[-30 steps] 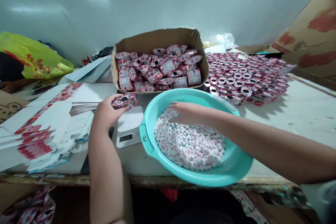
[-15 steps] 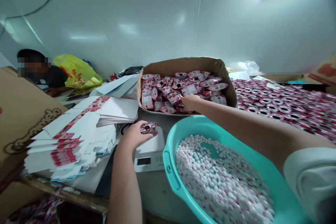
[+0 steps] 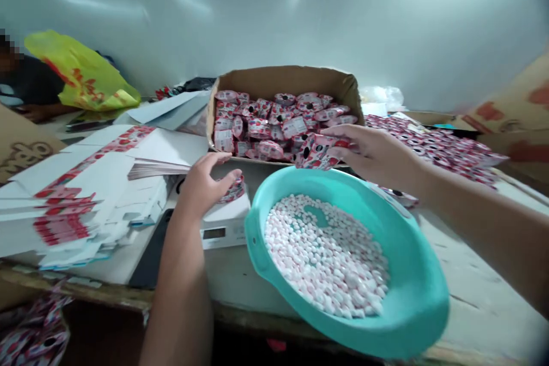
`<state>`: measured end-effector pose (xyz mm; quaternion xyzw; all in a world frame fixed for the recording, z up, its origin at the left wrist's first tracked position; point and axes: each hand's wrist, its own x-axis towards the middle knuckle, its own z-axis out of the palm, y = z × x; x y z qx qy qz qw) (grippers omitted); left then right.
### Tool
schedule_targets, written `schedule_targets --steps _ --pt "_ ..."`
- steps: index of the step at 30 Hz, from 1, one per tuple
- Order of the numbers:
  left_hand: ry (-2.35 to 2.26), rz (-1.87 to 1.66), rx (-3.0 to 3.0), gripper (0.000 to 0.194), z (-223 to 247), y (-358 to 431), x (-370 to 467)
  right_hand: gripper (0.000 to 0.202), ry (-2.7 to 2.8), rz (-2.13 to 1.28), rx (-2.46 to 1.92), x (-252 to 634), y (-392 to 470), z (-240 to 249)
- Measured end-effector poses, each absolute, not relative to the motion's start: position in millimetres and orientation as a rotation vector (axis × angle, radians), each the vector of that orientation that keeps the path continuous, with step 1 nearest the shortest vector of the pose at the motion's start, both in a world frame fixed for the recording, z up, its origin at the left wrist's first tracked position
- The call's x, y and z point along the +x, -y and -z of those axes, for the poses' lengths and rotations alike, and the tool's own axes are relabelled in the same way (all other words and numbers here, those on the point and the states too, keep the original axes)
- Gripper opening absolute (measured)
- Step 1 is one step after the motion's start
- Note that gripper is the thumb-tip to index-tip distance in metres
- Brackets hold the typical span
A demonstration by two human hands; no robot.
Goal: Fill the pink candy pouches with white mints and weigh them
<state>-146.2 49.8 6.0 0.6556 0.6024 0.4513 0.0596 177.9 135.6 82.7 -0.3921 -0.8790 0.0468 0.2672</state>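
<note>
My left hand [image 3: 206, 183] has its fingers and thumb apart beside a red-and-white candy packet [image 3: 233, 190] that lies on a white digital scale [image 3: 229, 227]; the thumb overlaps the packet's edge. Between the fingers and thumb of my right hand [image 3: 362, 150] are red-and-white packets [image 3: 316, 151], probably two, held above the far rim of a turquoise basin [image 3: 412, 297]. Small white candies [image 3: 326, 263] cover much of the basin's floor. Behind it, a cardboard box [image 3: 287, 77] holds many similar packets.
Flat printed cartons [image 3: 98, 166] are stacked at left, with a dark flat object [image 3: 150, 254] near the table edge. Many packets [image 3: 433, 148] lie at right. A yellow plastic bag [image 3: 81, 71] stands near another person [image 3: 34, 83] at far left.
My right hand has come out of the box with packets, moving right and toward me. My left hand has let go of the packet on the scale. The view has shifted.
</note>
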Motion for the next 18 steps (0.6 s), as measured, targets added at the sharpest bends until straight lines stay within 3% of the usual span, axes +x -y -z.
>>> schedule_targets --steps 5,6,8,11,14,18 --pt "-1.177 -1.335 1.904 0.082 -11 -39 -86 0.034 2.038 -0.808 -0.851 168 -79 -65" --pt "-1.147 -1.298 1.88 0.082 -10 -37 -75 0.034 2.016 -0.937 -0.805 158 -75 -59" --pt "-1.21 -1.273 1.825 0.062 -7 -36 -59 0.032 2.015 -1.059 -0.79 142 -75 -46" --pt "-1.361 -1.24 1.791 0.034 -3 -39 -54 0.034 2.1 -0.74 -1.058 137 -92 -28" --pt "-1.372 -1.151 1.875 0.033 -4 -43 -57 0.038 2.301 -0.417 -1.33 154 -114 -12" --pt "-1.467 -1.01 2.101 0.036 -7 -42 -49 0.047 2.462 -0.507 -1.453 164 -112 16"
